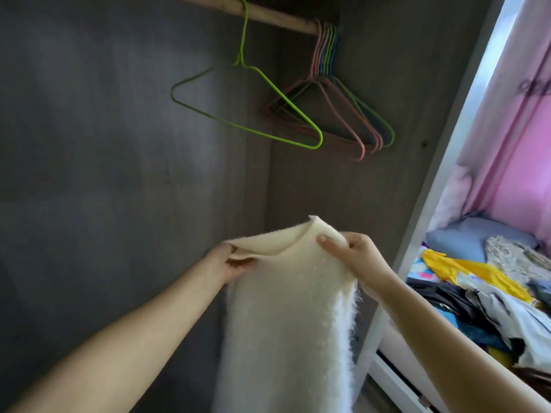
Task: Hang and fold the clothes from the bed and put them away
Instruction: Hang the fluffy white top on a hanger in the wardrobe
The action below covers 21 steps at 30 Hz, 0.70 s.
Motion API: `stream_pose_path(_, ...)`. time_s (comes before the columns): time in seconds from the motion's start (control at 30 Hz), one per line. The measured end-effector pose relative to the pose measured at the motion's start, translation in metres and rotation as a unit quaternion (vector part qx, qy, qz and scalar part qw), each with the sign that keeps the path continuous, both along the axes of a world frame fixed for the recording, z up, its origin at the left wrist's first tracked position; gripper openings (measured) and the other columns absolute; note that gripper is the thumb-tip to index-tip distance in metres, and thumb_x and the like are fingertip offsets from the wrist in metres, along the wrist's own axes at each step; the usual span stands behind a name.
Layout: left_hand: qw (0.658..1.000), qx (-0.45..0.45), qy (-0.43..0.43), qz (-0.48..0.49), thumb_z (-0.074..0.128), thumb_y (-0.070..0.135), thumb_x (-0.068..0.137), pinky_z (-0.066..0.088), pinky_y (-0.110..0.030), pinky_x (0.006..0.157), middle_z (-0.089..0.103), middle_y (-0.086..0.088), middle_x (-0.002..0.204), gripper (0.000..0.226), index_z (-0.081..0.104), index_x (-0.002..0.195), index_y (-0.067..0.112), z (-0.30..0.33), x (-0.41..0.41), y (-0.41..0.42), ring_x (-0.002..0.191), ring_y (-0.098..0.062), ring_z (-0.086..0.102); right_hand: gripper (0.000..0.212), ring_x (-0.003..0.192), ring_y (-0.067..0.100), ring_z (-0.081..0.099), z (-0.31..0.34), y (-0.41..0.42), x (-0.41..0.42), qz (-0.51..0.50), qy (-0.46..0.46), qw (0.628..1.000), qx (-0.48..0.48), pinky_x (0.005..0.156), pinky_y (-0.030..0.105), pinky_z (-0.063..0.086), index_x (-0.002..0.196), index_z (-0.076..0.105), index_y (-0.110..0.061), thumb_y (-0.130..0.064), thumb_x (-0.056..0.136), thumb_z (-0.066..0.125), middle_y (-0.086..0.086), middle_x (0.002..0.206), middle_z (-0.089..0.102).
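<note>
both hands have a grip on a cream fuzzy garment [283, 308], held up inside the open wardrobe. left hand [228, 265], at about 7 o'clock from centre, pinches the garment's ribbed top edge with thumb above and fingers curled beneath. right hand [351, 257], at about 5 o'clock, pinches the same edge from the other side, thumb lying on the near face of the cloth. between the two hands the ribbed edge gapes open a little, and the rest of the garment hangs straight down out of the bottom of the view, its right side fringed with bright fluffy fibres.

further off, at 3 to 4 o'clock past the wardrobe's pale side panel [429, 186], lies the bed [396, 356] with a heap of clothes [489, 296] on it: yellow, black, blue, grey and patterned pieces tumbled together, with a grey-blue pillow [474, 234] behind them. a pink curtain [518, 144] hangs beyond the bed at 2 o'clock.

farthest, at 12 o'clock, a wooden rail [268, 14] crosses the top of the dark wardrobe interior [119, 144]. one green wire hanger [247, 105] hangs on it alone and tilted, and just to its right, at 1 o'clock, a bunch of hangers [343, 114] in pink, blue and green hangs packed together against the side wall.
</note>
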<state>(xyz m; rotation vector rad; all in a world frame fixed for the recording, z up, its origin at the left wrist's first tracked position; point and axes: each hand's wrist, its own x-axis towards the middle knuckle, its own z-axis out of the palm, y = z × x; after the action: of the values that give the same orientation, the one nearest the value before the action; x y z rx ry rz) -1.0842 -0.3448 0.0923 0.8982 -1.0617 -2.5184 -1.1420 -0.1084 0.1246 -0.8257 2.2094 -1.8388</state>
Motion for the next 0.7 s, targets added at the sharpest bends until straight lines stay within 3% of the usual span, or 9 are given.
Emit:
stream_pose_path(0.2, 0.999, 0.008, 0.036, 0.028, 0.048, 0.004, 0.096, 0.054, -0.036, 0.043, 0.065, -0.012, 0.058, 0.022, 0.057, 0.076, 0.006, 0.062, -0.023, -0.07, 0.047, -0.021, 0.064, 0.03, 0.055, 0.005, 0.061, 0.017, -0.039, -0.04, 0.027, 0.069, 0.987, 0.145, 0.054, 0.02, 0.047, 0.063, 0.069, -0.023, -0.042, 0.087, 0.067, -0.007, 0.06, 0.066)
stream_pose_path(0.23, 0.999, -0.008, 0.032, 0.021, 0.048, 0.006, 0.097, 0.053, -0.035, 0.041, 0.068, -0.011, 0.068, 0.02, 0.059, 0.081, 0.006, 0.071, -0.025, -0.079, 0.056, -0.021, 0.067, 0.031, 0.056, 0.005, 0.061, 0.024, -0.045, -0.044, 0.04, 0.068, 0.979, 0.19, 0.055, 0.019, 0.046, 0.062, 0.068, -0.022, -0.039, 0.088, 0.066, -0.008, 0.059, 0.065)
stream_pose_path(0.3, 0.997, -0.083, -0.002, 0.004, 0.044, 0.009, 0.1, 0.055, -0.025, 0.061, 0.066, -0.005, 0.098, 0.019, 0.059, 0.088, 0.007, 0.082, -0.029, -0.094, 0.094, -0.027, 0.066, 0.024, 0.064, 0.01, 0.067, 0.042, -0.057, -0.048, 0.101, 0.055, 0.943, 0.313, 0.059, 0.021, 0.05, 0.071, 0.068, -0.021, -0.03, 0.092, 0.063, -0.008, 0.063, 0.068)
stream_pose_path(0.33, 0.989, -0.146, -0.015, -0.009, 0.04, 0.01, 0.101, 0.053, -0.022, 0.074, 0.063, -0.003, 0.091, 0.023, 0.055, 0.083, 0.007, 0.086, -0.032, -0.1, 0.102, -0.032, 0.061, 0.021, 0.068, 0.013, 0.069, 0.056, -0.062, -0.047, 0.125, 0.067, 0.926, 0.349, 0.058, 0.019, 0.051, 0.077, 0.069, -0.02, -0.025, 0.094, 0.059, -0.007, 0.066, 0.07)
stream_pose_path(0.4, 0.98, -0.198, -0.012, -0.033, 0.037, 0.015, 0.1, 0.051, -0.032, 0.088, 0.063, -0.004, 0.054, 0.026, 0.047, 0.076, 0.01, 0.091, -0.034, -0.108, 0.079, -0.032, 0.062, 0.021, 0.061, 0.011, 0.069, 0.094, -0.074, -0.039, 0.117, 0.146, 0.939, 0.288, 0.05, 0.015, 0.048, 0.08, 0.069, -0.018, -0.023, 0.096, 0.055, -0.003, 0.064, 0.071)
stream_pose_path(0.47, 0.978, -0.204, -0.009, -0.037, 0.038, 0.016, 0.098, 0.055, -0.031, 0.064, 0.054, 0.002, 0.034, 0.02, 0.05, 0.082, 0.011, 0.096, -0.039, -0.112, 0.054, -0.025, 0.058, 0.02, 0.054, 0.003, 0.064, 0.14, -0.088, -0.034, -0.004, 0.291, 0.953, 0.084, 0.049, 0.011, 0.044, 0.077, 0.068, -0.021, -0.031, 0.09, 0.056, -0.006, 0.061, 0.069)
stream_pose_path(0.53, 0.987, -0.156, 0.024, -0.027, 0.039, 0.011, 0.098, 0.047, -0.026, 0.04, 0.054, -0.002, 0.035, 0.024, 0.054, 0.081, 0.008, 0.103, -0.042, -0.113, 0.042, -0.024, 0.058, 0.016, 0.072, 0.004, 0.065, 0.182, -0.108, -0.048, -0.174, 0.438, 0.882, -0.008, 0.062, 0.013, 0.043, 0.087, 0.068, -0.028, -0.037, 0.087, 0.055, -0.009, 0.074, 0.069)
stream_pose_path(0.63, 0.99, -0.126, 0.055, -0.001, 0.038, 0.009, 0.099, 0.039, -0.025, 0.027, 0.057, -0.005, 0.038, 0.034, 0.053, 0.069, 0.006, 0.114, -0.045, -0.12, 0.029, -0.015, 0.053, 0.038, 0.108, 0.028, 0.06, 0.214, -0.147, -0.089, -0.238, 0.416, 0.853, 0.209, 0.086, 0.032, 0.046, 0.126, 0.055, -0.017, -0.038, 0.095, 0.052, 0.011, 0.12, 0.063)
stream_pose_path(0.7, 0.99, -0.121, 0.069, 0.008, 0.039, 0.007, 0.099, 0.039, -0.025, 0.027, 0.057, -0.006, 0.038, 0.034, 0.053, 0.067, 0.005, 0.121, -0.043, -0.128, 0.029, -0.016, 0.053, 0.026, 0.09, 0.029, 0.065, 0.212, -0.168, -0.105, -0.189, 0.331, 0.887, 0.261, 0.074, 0.035, 0.051, 0.111, 0.059, -0.013, -0.033, 0.098, 0.048, 0.018, 0.115, 0.066)
